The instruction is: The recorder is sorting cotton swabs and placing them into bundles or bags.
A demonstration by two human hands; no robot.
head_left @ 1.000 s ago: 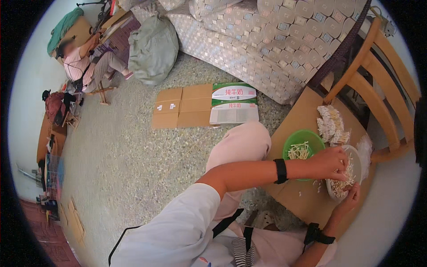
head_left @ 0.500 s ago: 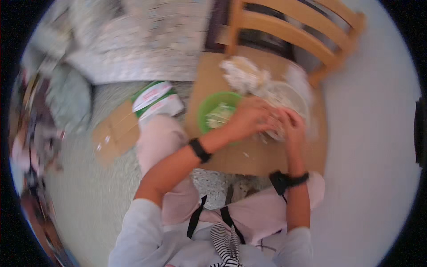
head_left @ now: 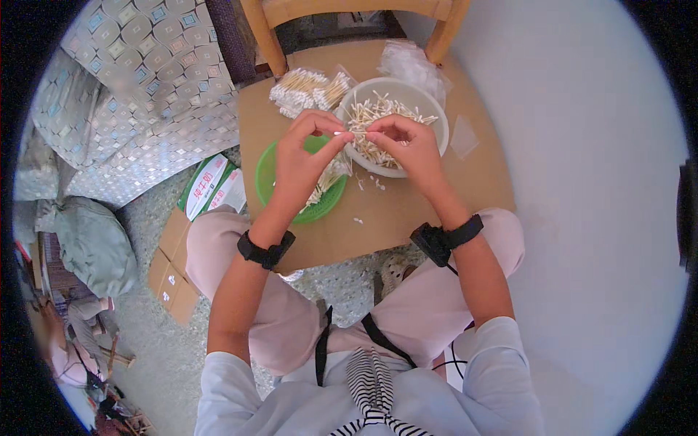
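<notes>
My left hand [head_left: 305, 152] and my right hand [head_left: 413, 151] face each other, each pinching with thumb and fingertips. Between them a thin cotton swab [head_left: 360, 133] lies level, one end in each pinch. Both hands are over the near left part of a white bowl [head_left: 388, 172] heaped with loose cotton swabs [head_left: 382, 109]. Beneath my left hand stands a green bowl [head_left: 321, 211], which holds more swabs [head_left: 320, 187] in what looks like a clear bag. My left hand and wrist hide part of it.
The bowls stand on a cardboard-covered seat [head_left: 407, 218]. Bundles of bagged swabs [head_left: 305, 89] lie at its far left, clear plastic bags [head_left: 414, 67] behind the white bowl. A wooden chair back [head_left: 349, 13] rises beyond. A green-white box [head_left: 211, 187] is at left, a wall [head_left: 589, 218] at right.
The view has shifted and sharpened, so the seat and bowls appear further left. My hands have drawn level with each other, and a swab now shows between their fingertips.
</notes>
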